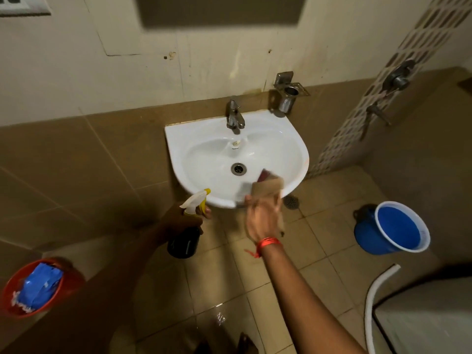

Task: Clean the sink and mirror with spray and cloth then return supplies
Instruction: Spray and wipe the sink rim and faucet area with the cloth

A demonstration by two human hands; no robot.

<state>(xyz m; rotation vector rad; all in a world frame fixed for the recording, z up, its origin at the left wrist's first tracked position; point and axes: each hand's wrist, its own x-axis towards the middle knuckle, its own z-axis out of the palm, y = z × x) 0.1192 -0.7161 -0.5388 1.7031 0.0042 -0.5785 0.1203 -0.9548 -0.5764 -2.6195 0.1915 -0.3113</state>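
Right hand [263,215] pinching a brown cloth [268,186] against the sink [204,139] rim at 5 o'clock. Left hand [182,219] wrapped around the spray bottle [187,226], just off the rim at 7. Basin looks clean, probably mid-wipe; mirror [219,10] at 12 and returning supplies apparently still ahead.

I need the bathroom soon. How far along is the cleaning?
Nothing looks finished yet. In hand: the right hand presses a brown cloth on the front rim of the sink, and the left hand holds the spray bottle below the rim. Left: the mirror at the top edge is not being touched, and neither supply has been returned.
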